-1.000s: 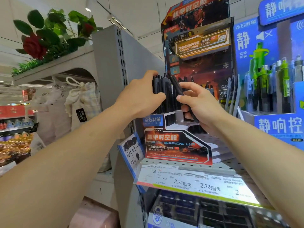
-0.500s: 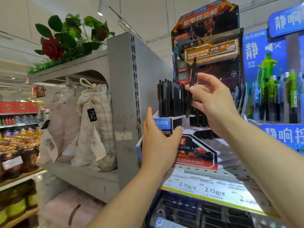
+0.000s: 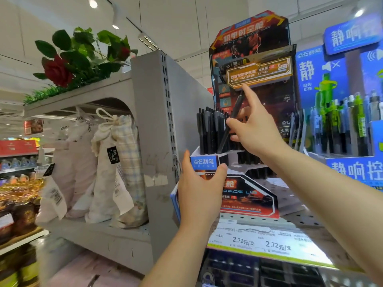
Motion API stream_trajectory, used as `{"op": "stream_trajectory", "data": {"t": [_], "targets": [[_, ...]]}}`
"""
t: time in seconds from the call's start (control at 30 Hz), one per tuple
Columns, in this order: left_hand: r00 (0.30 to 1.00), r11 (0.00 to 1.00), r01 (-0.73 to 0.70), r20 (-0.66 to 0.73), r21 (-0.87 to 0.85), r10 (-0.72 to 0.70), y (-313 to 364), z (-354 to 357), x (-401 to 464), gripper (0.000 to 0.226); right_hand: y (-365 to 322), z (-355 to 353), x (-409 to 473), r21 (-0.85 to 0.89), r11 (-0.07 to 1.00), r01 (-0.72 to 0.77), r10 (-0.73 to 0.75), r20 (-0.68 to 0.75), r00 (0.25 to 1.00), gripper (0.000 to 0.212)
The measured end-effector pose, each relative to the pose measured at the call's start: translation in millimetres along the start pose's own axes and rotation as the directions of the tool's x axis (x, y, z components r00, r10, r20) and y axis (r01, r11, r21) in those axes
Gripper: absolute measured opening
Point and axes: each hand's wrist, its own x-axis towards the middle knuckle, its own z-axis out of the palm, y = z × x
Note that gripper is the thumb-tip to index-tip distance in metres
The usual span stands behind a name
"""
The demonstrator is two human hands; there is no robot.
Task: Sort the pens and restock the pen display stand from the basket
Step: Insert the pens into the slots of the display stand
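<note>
**Pen tipped down toward the rack**

Since half a sec ago the black pen (image 3: 232,121) has gone from upright to slanted, tip lowered among the racked black pens (image 3: 209,131). Right hand (image 3: 255,131) pinches its slim barrel w/ thumb and fingers, index finger straight up. Left hand (image 3: 199,191) lies flat-fingered, grip released, against the glossy cardboard front of the pen display stand (image 3: 250,195), thumb at the blue label. Stand sits on a perforated grey metal shelf (image 3: 290,220); cloth drawstring bags (image 3: 116,168) hang left.
</note>
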Motion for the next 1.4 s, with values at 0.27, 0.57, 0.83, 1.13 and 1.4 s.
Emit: {"op": "stream_trajectory", "data": {"t": [0.27,0.57,0.83,1.13,1.4], "targets": [[0.999,0.999,-0.034,0.005,0.025,0.034,0,2,3,0.062,-9,11,5,-0.358,0.917,0.177,-0.084,0.262,0.962,0.088],[0.999,1.0,-0.02,0.037,-0.013,0.02,-3,3,1,0.061,2,12,5,-0.335,0.932,0.137,-0.038,0.285,0.958,0.094],[0.999,1.0,-0.009,0.048,-0.026,0.01,-4,4,0,0.065,1,10,4,-0.325,0.919,0.225,-0.135,0.276,0.951,0.094],[0.997,0.998,-0.047,0.055,-0.037,0.049,-8,3,3,0.064,10,18,-1,-0.344,0.923,0.17,-0.053,0.322,0.945,0.096],[0.996,0.997,-0.067,0.062,-0.037,0.069,-9,0,2,0.064,10,22,-8,-0.328,0.932,0.155,-0.065,0.27,0.961,0.096]]}}
